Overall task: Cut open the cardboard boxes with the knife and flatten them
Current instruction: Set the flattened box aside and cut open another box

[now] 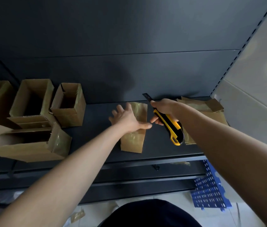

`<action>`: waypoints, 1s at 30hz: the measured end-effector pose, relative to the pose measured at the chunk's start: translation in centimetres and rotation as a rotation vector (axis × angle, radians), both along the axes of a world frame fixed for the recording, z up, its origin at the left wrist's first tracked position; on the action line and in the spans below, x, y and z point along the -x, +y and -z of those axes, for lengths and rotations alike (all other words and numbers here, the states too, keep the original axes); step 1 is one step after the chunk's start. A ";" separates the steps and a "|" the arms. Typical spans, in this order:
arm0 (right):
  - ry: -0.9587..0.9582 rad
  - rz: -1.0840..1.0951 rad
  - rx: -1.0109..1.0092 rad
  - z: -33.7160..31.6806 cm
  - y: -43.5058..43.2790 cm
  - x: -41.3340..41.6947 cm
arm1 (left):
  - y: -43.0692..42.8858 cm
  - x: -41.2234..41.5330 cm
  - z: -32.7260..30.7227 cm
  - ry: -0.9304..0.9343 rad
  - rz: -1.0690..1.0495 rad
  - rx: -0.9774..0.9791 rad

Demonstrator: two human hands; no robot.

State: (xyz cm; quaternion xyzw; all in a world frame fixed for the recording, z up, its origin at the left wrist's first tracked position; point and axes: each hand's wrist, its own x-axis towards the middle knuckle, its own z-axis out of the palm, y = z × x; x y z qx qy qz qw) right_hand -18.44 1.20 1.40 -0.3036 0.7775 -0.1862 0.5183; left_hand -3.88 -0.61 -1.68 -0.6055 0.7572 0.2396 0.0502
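Gripping the utility knife with blade extended, the right hand risks nicking the spread, empty left hand on the flattened box just beside it.

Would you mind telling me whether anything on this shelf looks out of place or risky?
The knife in the right hand has its blade out, close to the open left hand over the flattened box. The front-left box lies tipped on its side.

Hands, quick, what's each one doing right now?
Left hand: open, fingers spread over the flattened box.
Right hand: gripping the utility knife, blade extended.
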 end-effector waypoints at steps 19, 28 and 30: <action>1.009 -1.144 0.231 -3.8 -0.1 -1.6 | -2.6 -5.1 1.7 0.373 0.185 -0.045; 1.201 -1.302 0.275 -4.4 -0.4 -3.0 | -2.5 -6.1 2.1 0.497 0.156 -0.113; 1.235 -1.297 0.294 -4.3 -0.4 -3.3 | -2.3 -6.2 2.1 0.530 0.163 -0.096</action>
